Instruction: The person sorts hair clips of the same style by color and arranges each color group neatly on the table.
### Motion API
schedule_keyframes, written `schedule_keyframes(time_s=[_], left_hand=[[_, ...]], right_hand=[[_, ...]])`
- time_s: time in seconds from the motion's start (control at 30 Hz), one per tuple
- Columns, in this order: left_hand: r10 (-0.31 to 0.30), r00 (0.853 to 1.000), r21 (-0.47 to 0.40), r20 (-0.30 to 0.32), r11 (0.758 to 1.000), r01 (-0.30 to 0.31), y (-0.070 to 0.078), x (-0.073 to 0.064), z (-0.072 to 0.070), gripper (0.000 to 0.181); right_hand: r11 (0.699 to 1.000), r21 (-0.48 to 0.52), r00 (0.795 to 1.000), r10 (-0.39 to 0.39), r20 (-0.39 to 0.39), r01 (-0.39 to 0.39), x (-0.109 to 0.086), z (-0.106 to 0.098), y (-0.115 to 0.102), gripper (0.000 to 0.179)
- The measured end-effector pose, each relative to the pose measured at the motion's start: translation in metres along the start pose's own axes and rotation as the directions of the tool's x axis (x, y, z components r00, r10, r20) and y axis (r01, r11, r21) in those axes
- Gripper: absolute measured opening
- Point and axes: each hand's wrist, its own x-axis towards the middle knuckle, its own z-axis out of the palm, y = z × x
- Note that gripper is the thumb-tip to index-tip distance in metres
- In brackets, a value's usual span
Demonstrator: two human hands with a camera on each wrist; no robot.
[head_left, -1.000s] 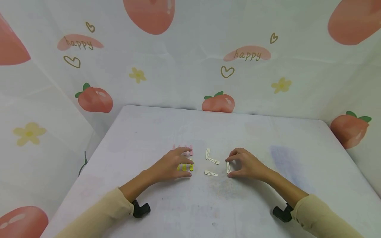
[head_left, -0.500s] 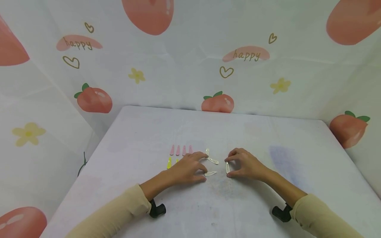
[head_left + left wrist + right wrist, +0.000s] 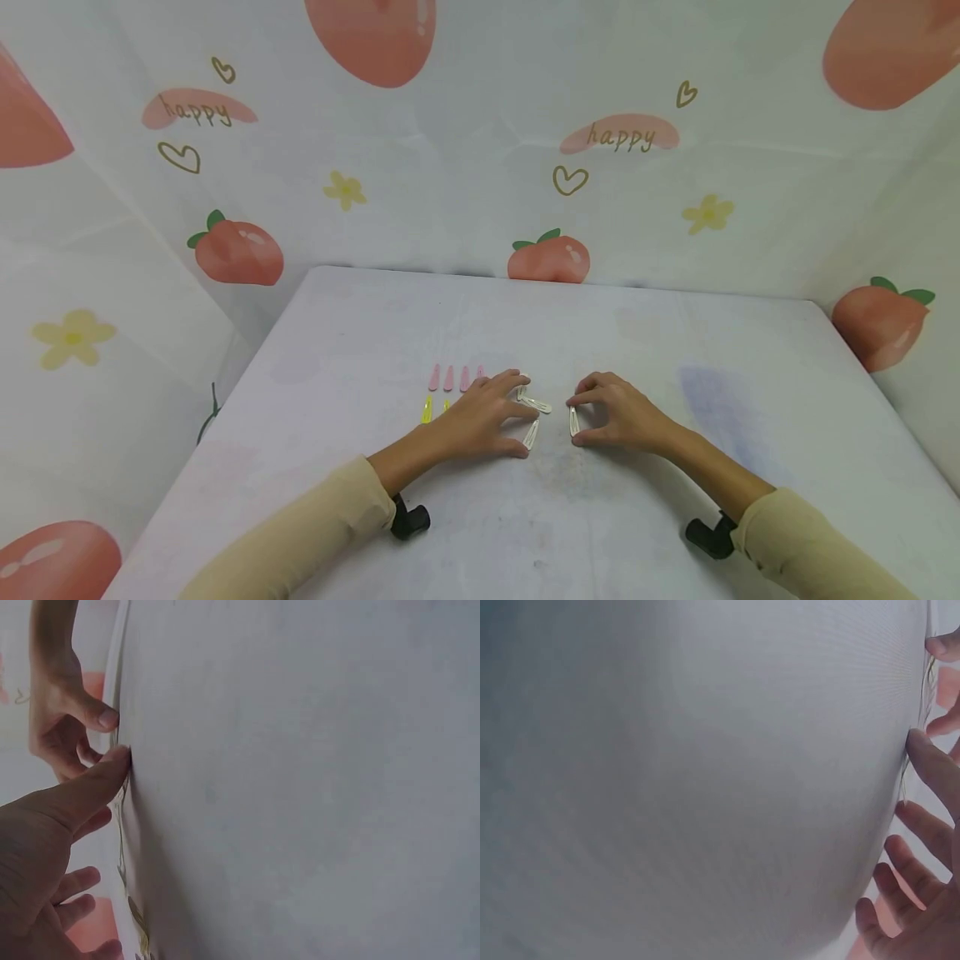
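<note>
My left hand (image 3: 483, 419) pinches a white snap hair clip (image 3: 532, 435) between thumb and index finger, flat on the table and slightly slanted. To its right, my right hand (image 3: 621, 417) pinches another white hair clip (image 3: 573, 422) that stands nearly straight up and down. Just beyond the left fingertips lies a slanted white clip (image 3: 537, 405). One more white clip (image 3: 521, 392) touches its end and is partly covered by the left fingers. In the left wrist view, the thumb (image 3: 105, 774) is low against the tabletop, and the clips appear only edge-on.
Pink hair clips (image 3: 448, 378) form a row behind the left hand. A yellow clip (image 3: 427, 409) heads a second row, mostly hidden under that hand. The white table (image 3: 360, 333) meets a peach-printed curtain (image 3: 450, 192) at the back. Each wrist wears a black camera (image 3: 411, 520).
My left hand has moved right from the yellow clips to the nearest white clip, gripped it and turned it from lying sideways to nearly upright. The right hand has stayed put on its clip.
</note>
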Motion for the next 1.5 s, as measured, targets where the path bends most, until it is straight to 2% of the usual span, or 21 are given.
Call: schedule_keyframes(time_s=[0.17, 0.27, 0.37, 0.57, 0.7, 0.97, 1.33, 1.5], left_hand=[[0.003, 0.999, -0.013, 0.043, 1.0, -0.003, -0.002, 0.007, -0.001, 0.051], [0.001, 0.999, -0.035, 0.041, 0.999, 0.001, -0.003, 0.008, -0.003, 0.05], [-0.012, 1.0, -0.058, 0.006, 0.998, 0.012, -0.007, 0.005, -0.002, 0.049], [-0.095, 0.991, -0.111, -0.092, 0.99, 0.085, -0.016, -0.006, -0.001, 0.048], [-0.117, 0.986, -0.13, -0.121, 0.986, 0.101, -0.019, -0.01, -0.001, 0.048], [-0.167, 0.982, -0.15, -0.091, 0.977, 0.152, -0.021, -0.01, -0.002, 0.051], [-0.168, 0.983, -0.168, -0.076, 0.974, 0.154, -0.024, -0.011, -0.002, 0.051], [-0.162, 0.984, -0.15, -0.076, 0.977, 0.15, -0.025, -0.01, -0.001, 0.05]], right_hand=[[1.0, -0.007, 1.0, -0.012, -0.003, 0.012, 0.001, 0.001, 0.0, 0.046], [1.0, -0.011, 1.0, -0.024, -0.012, 0.024, 0.002, 0.001, 0.0, 0.046], [0.999, -0.019, 0.999, -0.046, -0.027, 0.046, 0.002, 0.002, 0.0, 0.046], [0.999, -0.025, 0.999, -0.04, -0.029, 0.039, 0.001, 0.001, -0.001, 0.045], [0.999, -0.017, 0.999, -0.033, -0.017, 0.033, 0.001, 0.0, -0.001, 0.045], [0.996, 0.013, 0.995, -0.092, -0.049, 0.093, 0.014, 0.007, -0.018, 0.049], [0.983, -0.068, 0.985, -0.167, 0.044, 0.17, 0.039, 0.022, -0.048, 0.047], [0.979, -0.117, 0.985, -0.157, 0.072, 0.165, 0.045, 0.024, -0.052, 0.046]])
